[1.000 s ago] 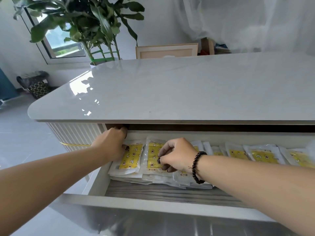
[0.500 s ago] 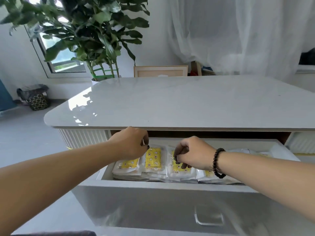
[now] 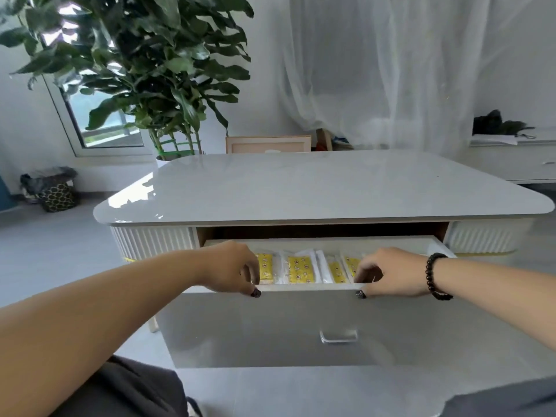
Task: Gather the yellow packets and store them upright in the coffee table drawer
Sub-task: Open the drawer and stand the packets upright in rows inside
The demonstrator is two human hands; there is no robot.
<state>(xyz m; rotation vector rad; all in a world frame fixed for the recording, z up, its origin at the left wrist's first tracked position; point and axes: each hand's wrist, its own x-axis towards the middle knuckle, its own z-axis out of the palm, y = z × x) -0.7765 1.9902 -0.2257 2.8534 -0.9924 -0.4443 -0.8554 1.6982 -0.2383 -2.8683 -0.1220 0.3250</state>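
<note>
Both hands on the top front edge of the open drawer [image 3: 301, 326]. Left hand [image 3: 231, 267] has fingers curled over the rim, thumb tip on the outer face; it grips the rim. Right hand [image 3: 388, 273] does the same at the other end, fingers hooked inside, thumb outside, a dark bead bracelet [image 3: 434, 276] on the wrist. Drawer front is smooth, glossy, pale grey, flat panel with a small clear loop handle [image 3: 338, 337] below and between the two grips. Between the hands, just behind the rim, sit the yellow packets [image 3: 300, 269]: clear or white plastic pouches with yellow printed panels and small dark dots, standing in a row leaning back, roughly four visible; more may be hidden behind the hands, cannot tell. Packets touch each other side to side. None is held by either hand. Drawer interior is white; its floor is not visible from here. Above the grips is the coffee table [image 3: 325, 188]: glossy light grey top with rounded corners and a thin edge, white ribbed panels on the body either side of the drawer opening. Beyond the table, on the left hand's side, a big leafy green plant [image 3: 144, 64] in a white pot, a window [image 3: 102, 121] and a dark patterned bag [image 3: 55, 194] on the floor. Straight back: a pale wood frame [image 3: 267, 144] and sheer white curtain [image 3: 391, 64]. Past the right hand: a low white cabinet [image 3: 517, 164] with dark stuff on top. Floor is smooth grey.
</note>
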